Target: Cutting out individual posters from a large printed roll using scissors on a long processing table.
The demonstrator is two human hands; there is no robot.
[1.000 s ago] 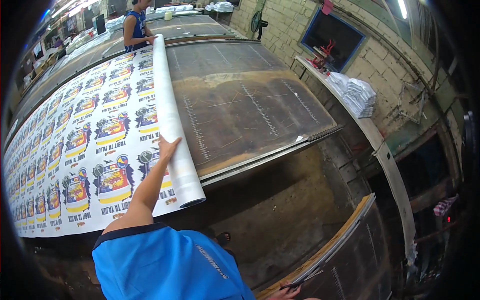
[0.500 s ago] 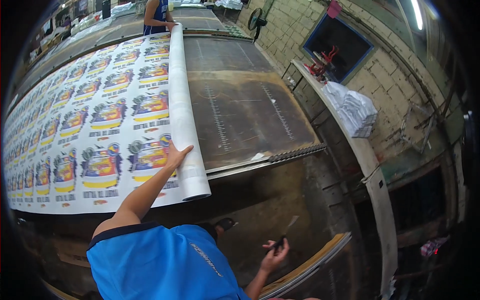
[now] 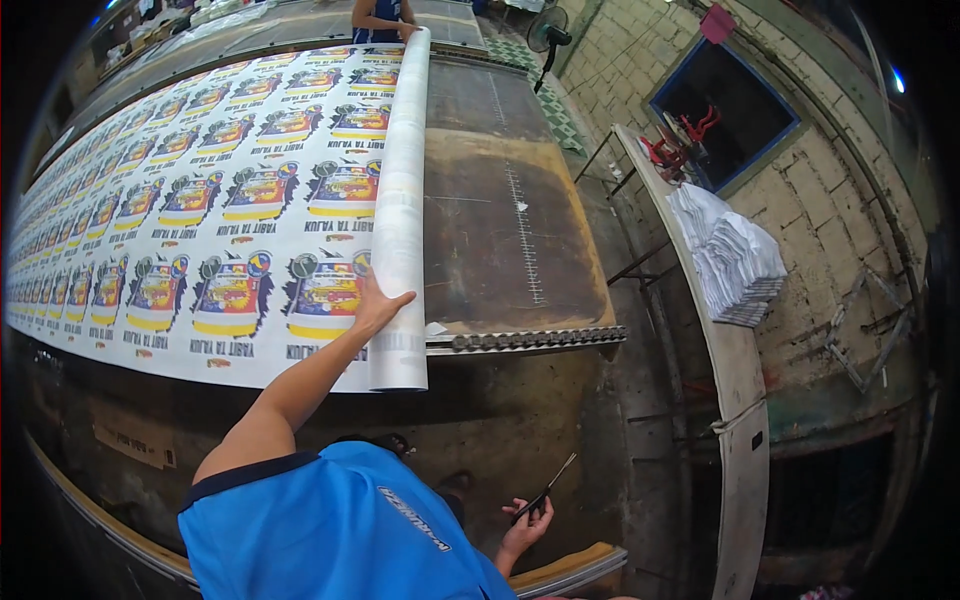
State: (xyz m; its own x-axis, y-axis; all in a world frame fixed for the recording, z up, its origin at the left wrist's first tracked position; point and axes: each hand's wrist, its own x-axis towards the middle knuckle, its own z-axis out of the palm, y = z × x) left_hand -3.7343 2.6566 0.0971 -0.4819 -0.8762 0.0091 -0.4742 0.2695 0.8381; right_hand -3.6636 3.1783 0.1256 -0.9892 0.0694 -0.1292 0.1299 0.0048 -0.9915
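Note:
A white roll of printed sheet [image 3: 400, 200] lies across the long table, with the unrolled sheet [image 3: 230, 240] spread flat to its left, bearing rows of colourful repeated prints. My left hand [image 3: 385, 306] rests on the roll near its close end, thumb stretched out and fingers lying along it. Low at the right, away from the table, my right hand [image 3: 526, 528] grips dark-handled scissors [image 3: 555, 480] with the blades pointing up and away. At the far end of the roll, another person's hand [image 3: 408, 30] touches it.
Right of the roll shows the dark, stained tabletop [image 3: 480, 240], with a chain-like strip [image 3: 530, 340] along its near edge. A narrow bench [image 3: 735, 450] by the block wall carries stacked white cloths [image 3: 728, 255]. A fan [image 3: 547, 32] stands behind. Another table edge [image 3: 575, 575] lies below my right hand.
The roll has advanced rightward over the table and now covers one of the tabletop's scale markings. My left hand has gone with it. My right hand still holds the scissors, and the view has shifted.

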